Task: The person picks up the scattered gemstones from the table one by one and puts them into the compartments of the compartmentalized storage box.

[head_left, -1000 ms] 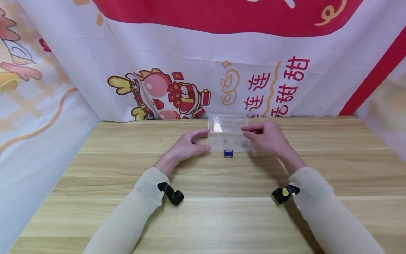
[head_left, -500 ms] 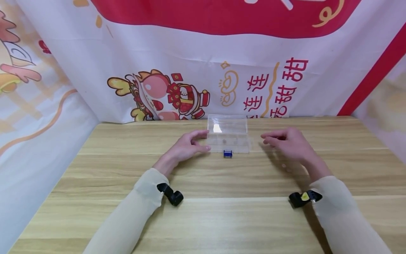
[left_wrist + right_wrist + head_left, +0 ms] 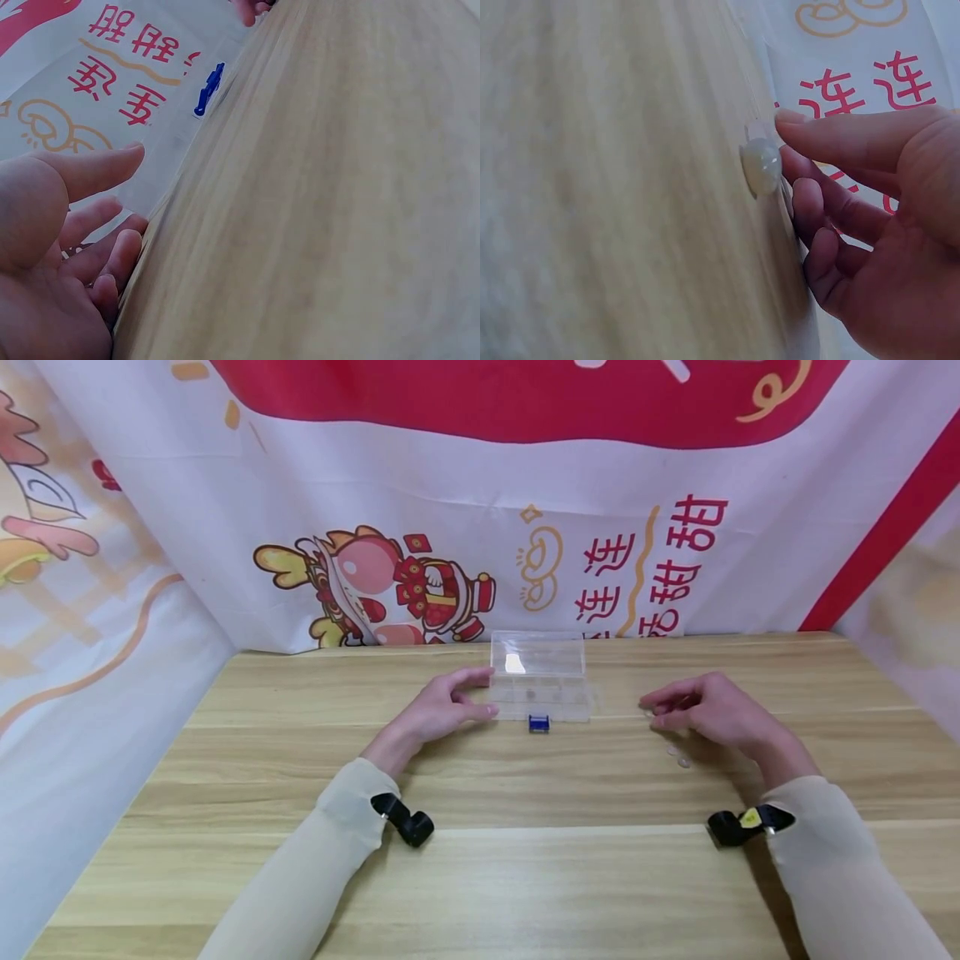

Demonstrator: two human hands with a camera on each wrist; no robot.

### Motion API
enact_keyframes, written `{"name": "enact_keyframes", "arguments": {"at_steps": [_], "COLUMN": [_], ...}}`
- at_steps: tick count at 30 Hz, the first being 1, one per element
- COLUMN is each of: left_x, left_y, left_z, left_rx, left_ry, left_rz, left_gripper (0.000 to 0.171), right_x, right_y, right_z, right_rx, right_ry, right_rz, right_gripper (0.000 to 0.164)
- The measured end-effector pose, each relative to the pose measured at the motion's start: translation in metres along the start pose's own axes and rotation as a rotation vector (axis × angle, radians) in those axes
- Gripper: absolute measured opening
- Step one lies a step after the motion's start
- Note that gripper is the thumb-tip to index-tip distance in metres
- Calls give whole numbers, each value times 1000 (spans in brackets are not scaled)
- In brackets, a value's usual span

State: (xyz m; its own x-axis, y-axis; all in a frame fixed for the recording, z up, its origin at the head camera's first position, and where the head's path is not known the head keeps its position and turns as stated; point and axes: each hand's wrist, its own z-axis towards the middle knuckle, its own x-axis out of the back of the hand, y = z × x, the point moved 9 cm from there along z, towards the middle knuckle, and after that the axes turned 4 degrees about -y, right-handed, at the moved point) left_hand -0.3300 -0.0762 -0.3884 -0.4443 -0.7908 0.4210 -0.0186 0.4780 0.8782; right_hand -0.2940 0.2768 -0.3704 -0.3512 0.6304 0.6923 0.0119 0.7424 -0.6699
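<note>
A clear plastic compartment box (image 3: 540, 697) stands at the back of the table, its lid (image 3: 543, 652) raised and its blue latch (image 3: 538, 723) at the front. At least one small pale piece (image 3: 531, 693) shows inside. My left hand (image 3: 442, 706) holds the box's left end, thumb at the front and forefinger further back. To the right, my right hand (image 3: 708, 710) is low over the table, thumb and forefinger beside a small pale piece (image 3: 648, 713). In the right wrist view, a glossy whitish bead-like piece (image 3: 763, 166) lies just off the fingertips.
Two more small pale pieces (image 3: 677, 756) lie on the wooden table (image 3: 510, 877), nearer me than the right fingertips. A printed cloth (image 3: 420, 468) hangs right behind the table's back edge, with more cloth along the left and right sides.
My right hand has moved from the box's right end rightward and down to the small pale pieces on the table. My left hand and the box have stayed in place.
</note>
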Motion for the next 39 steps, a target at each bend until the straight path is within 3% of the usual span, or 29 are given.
{"name": "enact_keyframes", "arguments": {"at_steps": [19,39], "left_x": [2,1], "left_y": [2,1], "left_z": [-2,0], "left_rx": [6,0], "left_ry": [-8,-15], "left_rz": [-22,-19], "left_gripper": [67,67], "right_x": [-2,-2], "right_y": [8,-2], "right_z": [10,12], "right_rx": [-96,-45], "right_ry": [26,37], "right_rz": [22,-10], "right_gripper": [32,21]}}
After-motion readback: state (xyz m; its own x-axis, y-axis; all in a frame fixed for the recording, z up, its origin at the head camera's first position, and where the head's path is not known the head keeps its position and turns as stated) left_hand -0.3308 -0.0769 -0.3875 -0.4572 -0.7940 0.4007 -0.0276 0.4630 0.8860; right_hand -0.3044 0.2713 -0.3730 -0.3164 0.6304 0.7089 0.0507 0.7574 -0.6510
